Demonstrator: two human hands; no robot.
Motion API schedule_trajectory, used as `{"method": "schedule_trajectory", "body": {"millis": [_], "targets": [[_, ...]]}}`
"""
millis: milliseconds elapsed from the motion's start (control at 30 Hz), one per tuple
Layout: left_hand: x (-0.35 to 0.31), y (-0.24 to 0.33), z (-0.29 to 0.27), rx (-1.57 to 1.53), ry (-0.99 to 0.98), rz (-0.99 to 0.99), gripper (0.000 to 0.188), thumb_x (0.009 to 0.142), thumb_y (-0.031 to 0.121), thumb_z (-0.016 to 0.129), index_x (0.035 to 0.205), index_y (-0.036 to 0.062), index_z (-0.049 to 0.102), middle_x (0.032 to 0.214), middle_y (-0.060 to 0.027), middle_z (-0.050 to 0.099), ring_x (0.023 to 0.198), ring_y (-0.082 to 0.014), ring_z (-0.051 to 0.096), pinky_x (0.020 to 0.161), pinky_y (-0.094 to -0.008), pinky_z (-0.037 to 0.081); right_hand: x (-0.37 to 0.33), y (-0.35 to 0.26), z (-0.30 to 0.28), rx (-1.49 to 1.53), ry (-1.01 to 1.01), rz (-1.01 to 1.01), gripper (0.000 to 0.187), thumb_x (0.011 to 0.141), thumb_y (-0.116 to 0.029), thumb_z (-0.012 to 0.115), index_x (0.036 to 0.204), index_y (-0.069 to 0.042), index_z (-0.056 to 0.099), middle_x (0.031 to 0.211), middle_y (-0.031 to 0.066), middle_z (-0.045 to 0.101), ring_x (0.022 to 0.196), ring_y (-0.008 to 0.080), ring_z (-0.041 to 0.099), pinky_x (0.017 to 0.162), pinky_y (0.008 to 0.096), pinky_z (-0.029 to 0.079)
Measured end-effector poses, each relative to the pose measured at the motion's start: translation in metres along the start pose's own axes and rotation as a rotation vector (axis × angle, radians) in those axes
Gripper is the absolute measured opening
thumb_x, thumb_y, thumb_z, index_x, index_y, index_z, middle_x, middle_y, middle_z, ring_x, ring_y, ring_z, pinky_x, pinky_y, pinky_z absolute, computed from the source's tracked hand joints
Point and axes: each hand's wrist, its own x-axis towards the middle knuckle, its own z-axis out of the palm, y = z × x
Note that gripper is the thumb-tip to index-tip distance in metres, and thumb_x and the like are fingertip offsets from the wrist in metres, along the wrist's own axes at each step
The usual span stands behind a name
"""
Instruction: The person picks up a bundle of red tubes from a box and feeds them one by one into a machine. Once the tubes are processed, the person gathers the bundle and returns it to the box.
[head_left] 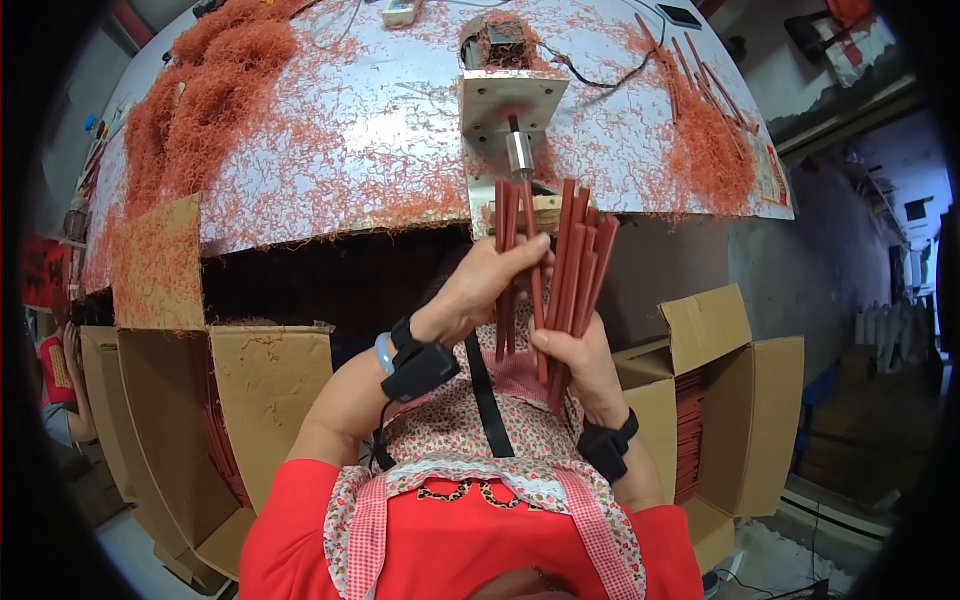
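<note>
My right hand grips a fanned bundle of several long red sticks, their tips pointing up toward the table edge. My left hand pinches a few more red sticks just to the left, fingers curled across them. Both bundles rise right below a small motor mounted on a grey metal bracket, whose shiny spindle points down at the stick tips. Both wrists wear black bands.
A silver table is strewn with red shavings, heaped thick at the far left. More red sticks lie at the right. Open cardboard boxes stand on my left and right, the right one stacked with red sticks.
</note>
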Motion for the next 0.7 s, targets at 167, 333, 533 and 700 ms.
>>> {"method": "schedule_trajectory", "body": {"millis": [167, 333, 533, 700], "targets": [[0.007, 0.012, -0.005, 0.035, 0.007, 0.016, 0.031, 0.091, 0.034, 0.059, 0.102, 0.0047, 0.061, 0.089, -0.0026, 0.064, 0.081, -0.0104, 0.061, 0.065, -0.0249, 0.048, 0.010, -0.002, -0.001, 0.115, -0.033, 0.002, 0.058, 0.074, -0.007, 0.070, 0.124, -0.004, 0.042, 0.087, 0.0074, 0.059, 0.073, 0.0132, 0.058, 0.066, 0.0267, 0.049], [-0.006, 0.008, 0.004, -0.239, -0.017, -0.026, 0.032, 0.091, 0.036, 0.060, 0.100, 0.0047, 0.061, 0.088, -0.0036, 0.065, 0.079, -0.0119, 0.062, 0.067, -0.0254, 0.049, 0.001, 0.027, 0.013, -0.073, 0.087, -0.283, 0.058, 0.073, -0.008, 0.071, 0.124, -0.004, 0.043, 0.090, 0.0085, 0.061, 0.077, 0.0136, 0.059, 0.072, 0.0260, 0.049], [-0.011, -0.003, 0.006, -0.065, -0.046, 0.019, 0.029, 0.091, 0.033, 0.059, 0.100, 0.0052, 0.061, 0.089, -0.0040, 0.065, 0.076, -0.0115, 0.062, 0.069, -0.0253, 0.049, -0.013, 0.021, 0.008, -0.195, 0.067, -0.189, 0.054, 0.072, -0.009, 0.072, 0.120, -0.002, 0.048, 0.097, 0.0055, 0.061, 0.086, 0.0125, 0.060, 0.078, 0.0259, 0.049], [-0.008, -0.007, -0.003, -0.008, -0.051, -0.012, 0.026, 0.091, 0.030, 0.059, 0.099, 0.0062, 0.063, 0.089, -0.0040, 0.066, 0.075, -0.0108, 0.061, 0.069, -0.0248, 0.049, -0.016, -0.001, -0.003, -0.029, -0.029, -0.050, 0.042, 0.073, -0.010, 0.071, 0.110, 0.000, 0.052, 0.090, 0.0063, 0.062, 0.077, 0.0127, 0.060, 0.073, 0.0260, 0.050]]}}
